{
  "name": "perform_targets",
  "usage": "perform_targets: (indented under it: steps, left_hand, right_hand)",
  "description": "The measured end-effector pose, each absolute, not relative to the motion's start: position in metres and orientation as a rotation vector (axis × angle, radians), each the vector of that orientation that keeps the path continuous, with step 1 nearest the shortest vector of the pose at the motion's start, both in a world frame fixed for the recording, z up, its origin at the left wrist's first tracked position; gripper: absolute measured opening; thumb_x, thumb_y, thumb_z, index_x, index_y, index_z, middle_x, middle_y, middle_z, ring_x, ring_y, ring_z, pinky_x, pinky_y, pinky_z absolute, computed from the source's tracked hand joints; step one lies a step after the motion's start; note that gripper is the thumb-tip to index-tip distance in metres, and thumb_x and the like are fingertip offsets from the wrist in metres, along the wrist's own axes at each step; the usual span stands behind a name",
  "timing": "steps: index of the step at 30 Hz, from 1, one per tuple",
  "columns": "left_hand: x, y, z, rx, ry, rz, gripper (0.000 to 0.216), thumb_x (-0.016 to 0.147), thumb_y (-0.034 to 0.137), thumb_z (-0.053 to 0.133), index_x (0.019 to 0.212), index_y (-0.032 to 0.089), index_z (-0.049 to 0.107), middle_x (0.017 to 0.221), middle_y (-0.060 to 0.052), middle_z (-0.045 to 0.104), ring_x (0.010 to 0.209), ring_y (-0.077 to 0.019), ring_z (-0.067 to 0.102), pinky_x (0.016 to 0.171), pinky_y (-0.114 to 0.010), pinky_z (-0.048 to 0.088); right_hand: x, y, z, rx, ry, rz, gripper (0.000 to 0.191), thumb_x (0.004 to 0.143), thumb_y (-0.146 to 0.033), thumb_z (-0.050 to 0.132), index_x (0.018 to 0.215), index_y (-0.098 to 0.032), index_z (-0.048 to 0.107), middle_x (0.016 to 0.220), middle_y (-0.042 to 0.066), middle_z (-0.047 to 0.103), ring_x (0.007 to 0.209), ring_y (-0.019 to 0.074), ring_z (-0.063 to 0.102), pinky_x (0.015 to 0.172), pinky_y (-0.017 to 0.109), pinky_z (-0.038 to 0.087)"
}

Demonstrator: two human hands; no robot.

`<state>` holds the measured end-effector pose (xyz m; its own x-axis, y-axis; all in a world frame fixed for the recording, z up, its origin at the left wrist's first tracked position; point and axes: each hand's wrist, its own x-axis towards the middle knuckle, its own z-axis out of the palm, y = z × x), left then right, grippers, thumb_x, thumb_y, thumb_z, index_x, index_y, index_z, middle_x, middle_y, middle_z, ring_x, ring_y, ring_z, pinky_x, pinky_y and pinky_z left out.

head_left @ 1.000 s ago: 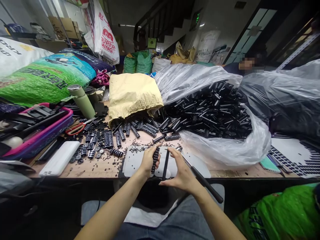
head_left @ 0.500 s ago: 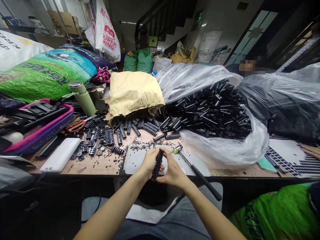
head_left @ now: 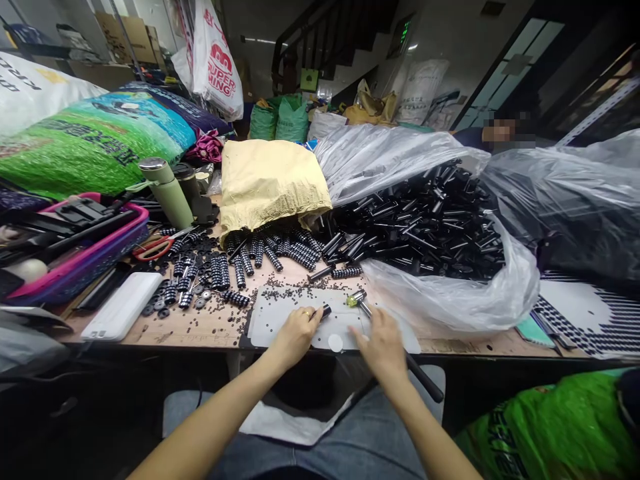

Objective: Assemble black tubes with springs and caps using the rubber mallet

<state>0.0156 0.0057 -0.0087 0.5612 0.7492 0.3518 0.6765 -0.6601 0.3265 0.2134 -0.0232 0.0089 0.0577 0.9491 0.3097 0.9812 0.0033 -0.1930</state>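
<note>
My left hand (head_left: pixel 294 333) is closed on a short black rod (head_left: pixel 325 311) and presses it down on the white mat (head_left: pixel 270 323) at the table's near edge. Only the rod's tip shows past my fingers. My right hand (head_left: pixel 383 343) lies over the black handle of a hammer (head_left: pixel 423 381), fingers curled round it. The hammer's head (head_left: pixel 356 301) rests on the mat just right of the rod. Black ribbed pieces (head_left: pixel 295 253) and small black beads (head_left: pixel 280 295) lie scattered beyond the mat.
A clear plastic bag of black tubes (head_left: pixel 425 227) fills the right; a yellow sack (head_left: pixel 270 180) lies behind the ribbed pieces. At left are a green bottle (head_left: pixel 167 193), red scissors (head_left: pixel 155 248), a white power bank (head_left: pixel 123 315) and a pink basket (head_left: pixel 80 267). Another person (head_left: pixel 500 130) sits across.
Both hands came down from in front of me to the mat. The rod held up between them now lies pressed under my left hand, and my right hand moved onto the hammer handle.
</note>
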Motion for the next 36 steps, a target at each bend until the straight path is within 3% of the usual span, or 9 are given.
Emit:
perform_targets:
  steps: [2,5,10,14,20,22,29,32,36]
  left_hand:
    - [0.008,0.009,-0.006,2.793,1.184,0.63,0.034,0.086,0.012,0.034,0.118,0.012,0.043,0.094,-0.012,0.054,0.084,-0.0198,0.051,0.069,-0.034,0.042]
    - [0.001,0.013,0.0,2.909,1.207,0.557,0.032,0.086,0.013,0.034,0.115,0.012,0.045,0.09,-0.009,0.056,0.083,-0.0199,0.051,0.073,-0.037,0.038]
    - [-0.002,0.014,0.004,2.941,1.27,0.515,0.036,0.082,0.007,0.036,0.117,0.014,0.044,0.094,-0.009,0.058,0.091,-0.0197,0.05,0.083,-0.04,0.033]
    - [0.006,0.009,0.002,2.897,1.342,0.461,0.036,0.084,0.008,0.033,0.118,0.014,0.045,0.099,-0.009,0.059,0.094,-0.0192,0.05,0.086,-0.04,0.033]
    - [0.039,-0.011,-0.012,2.835,1.433,0.502,0.063,0.084,0.048,0.031,0.128,0.003,0.032,0.132,-0.019,0.036,0.126,-0.028,0.024,0.1,-0.044,0.02]
    - [0.044,-0.013,-0.018,2.851,1.413,0.489,0.064,0.083,0.044,0.031,0.129,0.0,0.029,0.134,-0.021,0.033,0.127,-0.0291,0.022,0.1,-0.045,0.019]
    - [0.043,-0.006,-0.006,2.67,1.453,0.494,0.034,0.083,0.015,0.036,0.113,0.005,0.048,0.1,-0.016,0.057,0.095,-0.0235,0.051,0.079,-0.037,0.041]
    - [0.042,0.0,0.016,2.549,1.457,0.489,0.023,0.084,0.016,0.036,0.088,0.012,0.059,0.08,-0.01,0.057,0.08,-0.0215,0.052,0.067,-0.034,0.043]
    - [0.046,0.048,0.039,2.365,1.57,0.612,0.025,0.084,0.018,0.038,0.081,0.009,0.061,0.085,-0.015,0.056,0.084,-0.0233,0.048,0.069,-0.037,0.042]
  right_hand:
    - [0.241,-0.03,0.017,-2.244,-1.898,-0.249,0.027,0.081,-0.038,0.043,0.087,-0.014,0.054,0.086,0.015,0.058,0.087,0.0296,0.053,0.07,0.041,0.041]
    - [0.253,-0.042,0.035,-2.32,-1.887,0.011,0.031,0.087,-0.04,0.031,0.075,-0.018,0.05,0.063,0.006,0.057,0.064,0.0224,0.056,0.057,0.032,0.039]
    - [0.211,-0.056,0.049,-2.063,-1.733,0.302,0.038,0.089,-0.044,0.016,0.085,-0.021,0.047,0.06,0.001,0.057,0.055,0.0167,0.056,0.052,0.024,0.036]
    - [0.194,-0.053,0.05,-2.151,-1.95,0.374,0.039,0.089,-0.042,0.018,0.071,-0.021,0.045,0.05,0.001,0.053,0.047,0.0179,0.054,0.047,0.024,0.031]
    - [0.171,-0.056,0.079,-1.861,-1.859,0.343,0.041,0.09,-0.043,0.012,0.072,-0.021,0.042,0.053,-0.001,0.052,0.046,0.0128,0.051,0.048,0.021,0.034]
    - [0.156,-0.058,0.073,-1.839,-2.0,0.32,0.044,0.09,-0.042,0.01,0.072,-0.02,0.044,0.054,0.001,0.054,0.046,0.0134,0.052,0.046,0.022,0.032]
    - [0.168,-0.053,0.053,-2.031,-2.21,0.285,0.042,0.091,-0.04,0.014,0.074,-0.02,0.047,0.057,0.002,0.061,0.053,0.0172,0.059,0.046,0.024,0.026]
    - [0.207,-0.046,0.052,-2.192,-2.071,0.132,0.041,0.09,-0.042,0.016,0.075,-0.021,0.048,0.056,0.002,0.06,0.05,0.0173,0.057,0.045,0.024,0.026]
    - [0.25,-0.034,0.034,-2.307,-2.01,-0.02,0.04,0.088,-0.046,0.024,0.073,-0.021,0.051,0.057,0.004,0.059,0.052,0.0196,0.056,0.048,0.027,0.031]
